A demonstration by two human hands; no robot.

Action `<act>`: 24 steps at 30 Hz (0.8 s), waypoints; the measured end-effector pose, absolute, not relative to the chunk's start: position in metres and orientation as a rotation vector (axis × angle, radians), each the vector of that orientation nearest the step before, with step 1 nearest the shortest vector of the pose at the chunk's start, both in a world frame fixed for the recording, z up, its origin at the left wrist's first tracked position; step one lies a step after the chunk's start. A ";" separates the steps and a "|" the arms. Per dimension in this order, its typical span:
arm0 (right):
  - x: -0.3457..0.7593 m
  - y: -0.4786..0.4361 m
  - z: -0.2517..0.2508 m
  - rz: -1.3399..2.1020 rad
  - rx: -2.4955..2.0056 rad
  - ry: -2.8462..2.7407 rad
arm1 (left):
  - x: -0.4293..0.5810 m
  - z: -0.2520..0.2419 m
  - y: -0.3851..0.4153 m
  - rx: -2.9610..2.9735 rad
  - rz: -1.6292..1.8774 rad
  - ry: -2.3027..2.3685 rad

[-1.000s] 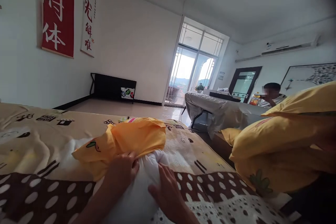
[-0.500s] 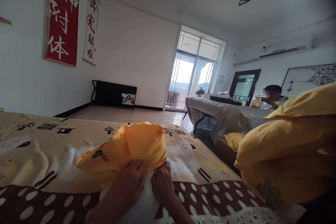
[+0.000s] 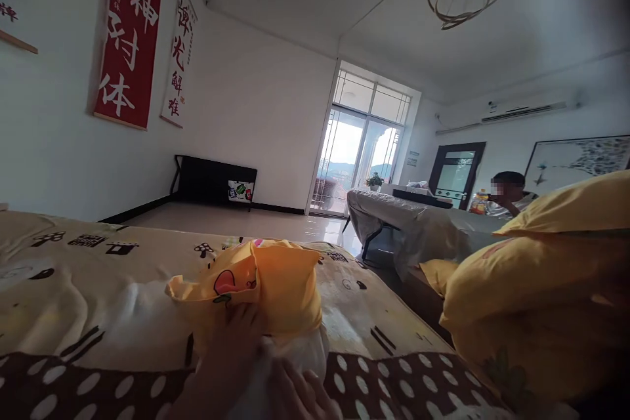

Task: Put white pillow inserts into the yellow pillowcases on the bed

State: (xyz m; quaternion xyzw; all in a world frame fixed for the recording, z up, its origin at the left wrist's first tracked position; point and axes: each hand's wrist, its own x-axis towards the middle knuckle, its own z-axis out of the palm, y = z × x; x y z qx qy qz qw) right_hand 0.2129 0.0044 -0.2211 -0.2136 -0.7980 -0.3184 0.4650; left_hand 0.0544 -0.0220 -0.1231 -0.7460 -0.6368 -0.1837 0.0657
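Note:
In front of me on the bed lies a yellow pillowcase [image 3: 290, 282] with a fruit print, bunched over the far part of a white pillow [image 3: 310, 351]. My left hand [image 3: 229, 348] has its fingers curled on the near left edge of the case, gripping the cloth. Lower down, my right hand [image 3: 300, 390] rests on the white pillow with its fingers stretched out, somewhat blurred and apart from the yellow cloth. The pillow's near end is partly hidden by my hands and forearms.
A patterned blanket [image 3: 123, 302] covers the bed. Yellow pillows [image 3: 536, 275] are stacked at the right. Beyond stand a plastic-covered table [image 3: 378, 207], a seated person [image 3: 509, 197] and a black folded piece of furniture [image 3: 207, 180] by the wall.
My right hand has left the pillowcase's edge and drawn back onto the white pillow. The left hand stays at the case, whose left side has folded up, showing more of its print.

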 end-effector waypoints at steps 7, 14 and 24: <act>0.175 0.024 -0.212 -0.810 -0.512 -2.015 | 0.041 -0.139 0.003 -1.984 -0.714 -1.874; 0.151 0.035 -0.189 -0.540 -0.621 -2.380 | 0.026 -0.139 -0.007 -1.667 -0.892 -1.620; 0.116 0.064 -0.180 -0.376 -0.609 -2.132 | -0.018 -0.141 0.023 -1.343 -0.968 -1.315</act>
